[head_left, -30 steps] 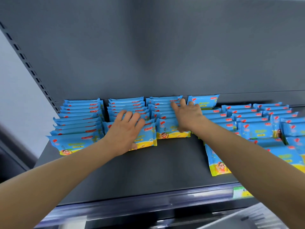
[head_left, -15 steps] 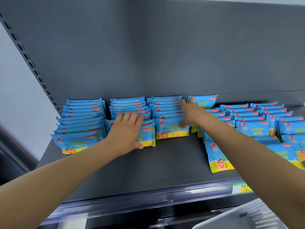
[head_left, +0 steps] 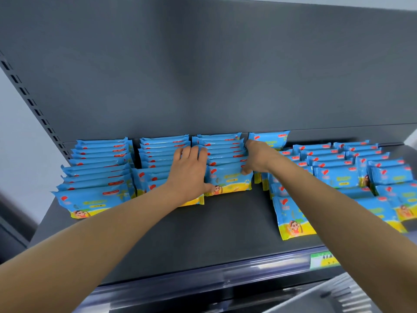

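Note:
Several rows of blue and yellow snack packets stand on edge on a dark grey shelf (head_left: 203,233). My left hand (head_left: 188,172) lies over the gap between the second row (head_left: 155,152) and the third row (head_left: 228,179), fingers on the packet tops, thumb on the third row's front packet. At that row's right side my right hand (head_left: 257,158) presses, with its thumb at the front packet's right edge. The third row sits between both hands. A single packet (head_left: 270,137) stands behind my right hand against the back panel.
A first row (head_left: 97,177) stands at the left. Looser rows (head_left: 338,175) fill the right, with one packet (head_left: 291,218) leaning forward near the shelf front. A green price label (head_left: 322,259) sits on the front rail. A slotted upright (head_left: 29,100) borders the left.
My left hand slid right from the second row's front to the left side of the third row. My right hand shifted to that row's right edge. The view moved slightly closer.

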Demonstrator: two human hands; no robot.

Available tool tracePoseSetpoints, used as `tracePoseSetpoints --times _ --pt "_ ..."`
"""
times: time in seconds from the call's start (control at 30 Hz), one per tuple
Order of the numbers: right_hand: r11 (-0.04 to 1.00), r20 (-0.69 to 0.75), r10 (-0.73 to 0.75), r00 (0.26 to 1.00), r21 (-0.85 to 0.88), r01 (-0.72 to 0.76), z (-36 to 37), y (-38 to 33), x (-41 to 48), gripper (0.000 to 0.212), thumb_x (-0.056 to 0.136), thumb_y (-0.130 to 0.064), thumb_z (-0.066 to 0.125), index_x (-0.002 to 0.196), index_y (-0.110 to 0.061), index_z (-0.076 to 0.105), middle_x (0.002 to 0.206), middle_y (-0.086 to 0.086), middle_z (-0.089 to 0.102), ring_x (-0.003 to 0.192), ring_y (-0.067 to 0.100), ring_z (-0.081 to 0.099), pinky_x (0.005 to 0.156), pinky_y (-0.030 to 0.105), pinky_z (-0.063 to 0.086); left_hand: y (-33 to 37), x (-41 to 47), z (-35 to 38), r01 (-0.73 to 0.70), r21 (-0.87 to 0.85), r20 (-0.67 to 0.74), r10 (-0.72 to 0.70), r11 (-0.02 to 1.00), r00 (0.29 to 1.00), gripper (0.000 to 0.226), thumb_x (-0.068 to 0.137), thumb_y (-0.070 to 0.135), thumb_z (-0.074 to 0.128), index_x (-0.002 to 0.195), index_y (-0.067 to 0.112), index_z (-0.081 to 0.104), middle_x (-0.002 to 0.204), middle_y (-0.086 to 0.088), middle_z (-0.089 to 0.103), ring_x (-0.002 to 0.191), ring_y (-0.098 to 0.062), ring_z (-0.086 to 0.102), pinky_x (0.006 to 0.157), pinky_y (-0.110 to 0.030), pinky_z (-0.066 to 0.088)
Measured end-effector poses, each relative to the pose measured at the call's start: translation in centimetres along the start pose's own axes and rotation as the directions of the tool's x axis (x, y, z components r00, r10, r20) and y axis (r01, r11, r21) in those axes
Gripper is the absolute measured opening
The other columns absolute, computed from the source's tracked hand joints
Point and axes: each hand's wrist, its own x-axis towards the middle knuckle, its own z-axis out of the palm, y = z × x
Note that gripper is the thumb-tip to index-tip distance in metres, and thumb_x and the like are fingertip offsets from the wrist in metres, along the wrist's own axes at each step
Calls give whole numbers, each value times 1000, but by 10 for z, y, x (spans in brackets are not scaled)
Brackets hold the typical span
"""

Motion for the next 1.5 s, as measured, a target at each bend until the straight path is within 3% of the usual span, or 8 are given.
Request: tracePoseSetpoints --times 0.23,0.37,0.47,0.6,0.73,0.9,1.23,1.5 --pt "966 187 5 982 252 -52 -17 11 13 54 79 -3 67 129 1 48 107 12 64 83 22 66 61 19 49 8 16 3 60 66 76 -65 996 995 107 69 71 59 142 3 22 138 -10 37 130 -29 29 116 -44 9" --pt "898 204 1 979 430 -90 -26 15 23 39 87 9 50 126 5 51 122 17 57 111 30 60 94 37 52 10 13 6 73 84 66 -79 994 995 112 65 76 57 143 5 20 137 -9 35 129 -29 28 115 -44 9" --pt "868 38 40 998 494 -54 -26 10 30 34 90 1 47 122 5 55 120 22 60 104 37 61 91 41 51 12 13 7 81 94 62 -87 992 994 117 60 79 57 144 7 16 140 -9 30 131 -30 26 115 -45 9" --pt "792 61 38 997 606 -67 -17 2 39 30 95 3 40 121 8 53 100 14 61 70 14 56 51 11 52 14 16 7 78 146 64 -88 986 994 115 63 77 57 144 6 15 142 -13 28 132 -32 24 115 -46 8" --pt "702 65 59 996 706 -88 -12 5 47 31 96 -8 49 124 3 53 98 12 63 81 19 60 78 30 56 16 17 7 87 154 51 -96 984 994 112 65 75 57 143 5 17 141 -13 30 132 -32 25 115 -46 8" --pt "769 -110 87 990 639 3 -1 6 50 38 86 -16 67 121 -5 59 115 13 64 89 22 61 83 34 55 18 18 9 78 156 43 -86 985 995 110 65 75 56 142 5 20 139 -12 32 129 -31 27 115 -45 8" --pt "775 -161 138 977 632 -5 2 3 52 42 86 -7 63 128 -7 56 123 11 62 105 23 61 92 32 52 10 7 6 62 101 71 -69 993 995 115 67 79 51 146 6 10 150 -12 18 138 -30 17 116 -46 2" --pt "828 -356 -14 934 519 211 -13 -14 29 27 87 -4 55 111 -9 65 106 6 67 95 22 64 73 20 49 -26 -18 -18 24 -136 14 -22 990 1000 103 68 72 58 145 16 18 145 0 27 136 -21 20 115 -37 7"
